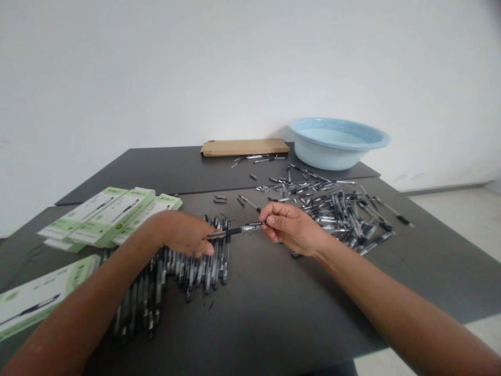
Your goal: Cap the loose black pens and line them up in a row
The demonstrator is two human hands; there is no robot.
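Between my two hands a clear-and-black pen [235, 230] is held almost level above the table. My left hand [190, 234] grips it near its left end, palm turned down, over a row of pens [201, 269] laid side by side. My right hand [287, 223] pinches the pen's other end between thumb and fingers; the fingertips partly hide that end. Just right of this hand lies a loose heap of pens and pen parts [348, 214]. Beneath my left forearm, more pens [139, 297] lie in rows, partly covered by the arm.
White-and-green pen boxes [94, 214] are stacked at the left, with another box [43, 297] nearer me. A light blue basin [332, 151] stands at the back right, beside a flat brown cardboard piece [245, 148]. Small black parts [220, 199] are scattered mid-table.
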